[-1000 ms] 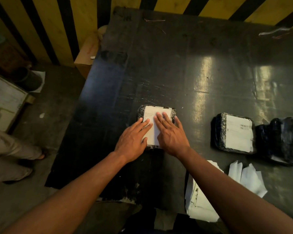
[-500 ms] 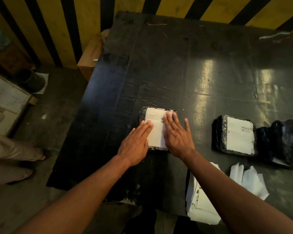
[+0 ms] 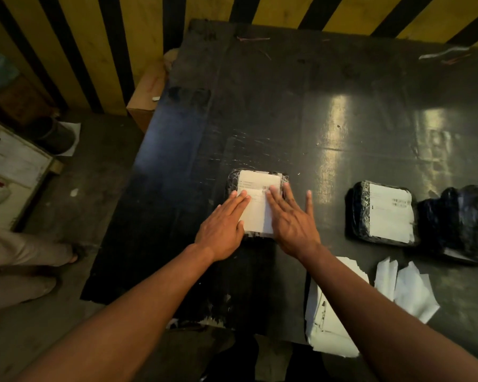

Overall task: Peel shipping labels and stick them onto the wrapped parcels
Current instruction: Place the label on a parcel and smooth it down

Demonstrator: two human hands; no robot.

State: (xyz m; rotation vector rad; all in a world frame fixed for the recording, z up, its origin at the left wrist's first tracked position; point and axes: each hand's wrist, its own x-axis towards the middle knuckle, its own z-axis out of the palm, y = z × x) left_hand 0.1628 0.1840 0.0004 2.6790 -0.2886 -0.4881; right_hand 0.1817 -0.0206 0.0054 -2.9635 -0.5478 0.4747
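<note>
A small black wrapped parcel lies on the dark table in front of me, with a white shipping label on its top. My left hand lies flat with straight fingers on the label's left edge. My right hand lies flat on the label's right side, fingers spread and reaching past the parcel's right edge. A second black parcel with a white label sits to the right. Beyond it lies a third black wrapped parcel.
A stack of white label sheets lies at the table's near edge under my right forearm, with loose white backing papers beside it. A cardboard box stands off the table's left side. A person's legs are at far left.
Both hands have slid outward across the label, left hand to the left and right hand to the right, uncovering more of the label's middle. The parcels have not moved.
</note>
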